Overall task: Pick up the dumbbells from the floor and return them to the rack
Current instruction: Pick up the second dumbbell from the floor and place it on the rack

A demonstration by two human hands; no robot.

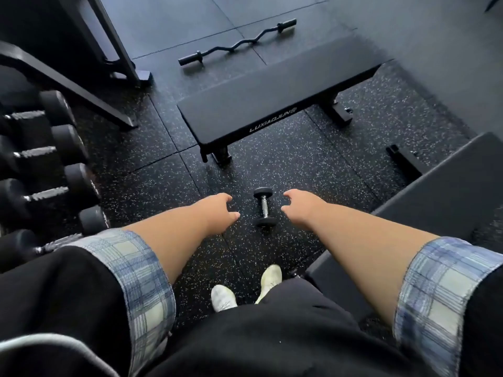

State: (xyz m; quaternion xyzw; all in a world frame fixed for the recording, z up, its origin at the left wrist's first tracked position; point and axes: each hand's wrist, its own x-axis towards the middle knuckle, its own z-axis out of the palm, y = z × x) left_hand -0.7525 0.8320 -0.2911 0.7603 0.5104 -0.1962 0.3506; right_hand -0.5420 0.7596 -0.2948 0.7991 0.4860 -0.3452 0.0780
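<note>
From the head camera, a small dumbbell point(264, 207) with black ends and a knurled metal handle lies on the speckled rubber floor point(152, 159), pointing away from the person, between the two outstretched hands. The left hand point(217, 213) hangs just to its left and the right hand point(300, 209) just to its right; each grip is loosely open with fingers curled, empty, and touches nothing. Both forearms are bare below rolled plaid cuffs point(136, 268). At the far left the dumbbell rack point(40, 153) carries a row of larger dumbbells. Beyond the small dumbbell stands a flat black bench point(272, 104), and past it a curl bar point(236, 43) lies on the floor. Two pale shoes point(223, 297) show below.
</note>
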